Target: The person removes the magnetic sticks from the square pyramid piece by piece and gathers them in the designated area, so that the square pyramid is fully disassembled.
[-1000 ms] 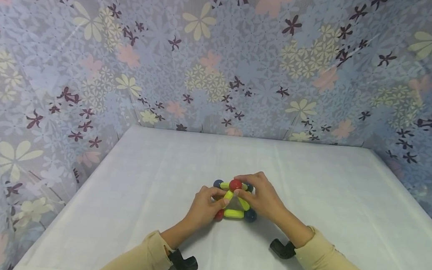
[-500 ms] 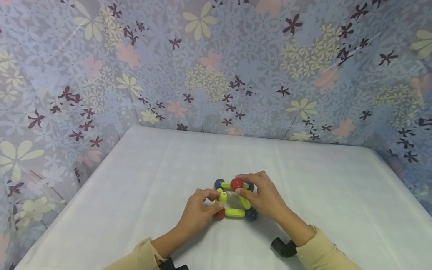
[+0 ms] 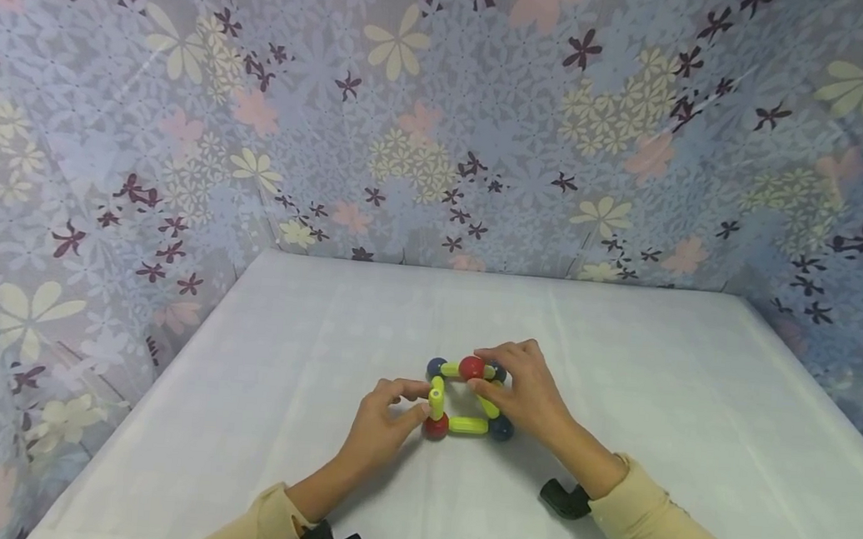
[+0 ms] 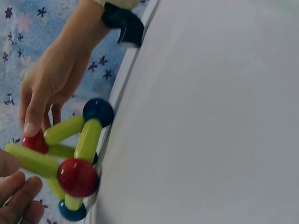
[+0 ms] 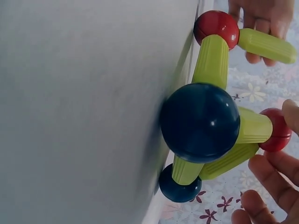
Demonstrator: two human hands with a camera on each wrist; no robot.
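A frame of magnetic sticks and balls stands on the table, with lime-green sticks point(image 3: 468, 425) between red and dark blue balls point(image 3: 500, 428). My right hand point(image 3: 526, 393) pinches the raised red ball point(image 3: 472, 368) between thumb and fingers; sticks run up to it. At the front left corner sits another red ball point(image 3: 436, 425). From it rises a lime-green stick point(image 4: 35, 159) whose upper end is free. My left hand point(image 3: 385, 421) is beside this stick, thumb and index tips close to it or touching it, with the other fingers loosely bent.
A white cloth covers the table point(image 3: 306, 336). Flowered fabric point(image 3: 442, 120) hangs behind and at both sides. Black curved pieces point(image 3: 566, 498) sit at both wrists, below the beige sleeves point(image 3: 665, 520).
The stick by my left hand has swung away from the raised red ball to stand nearly upright. My left hand has drawn back leftward and loosened. The right hand stays at its ball.
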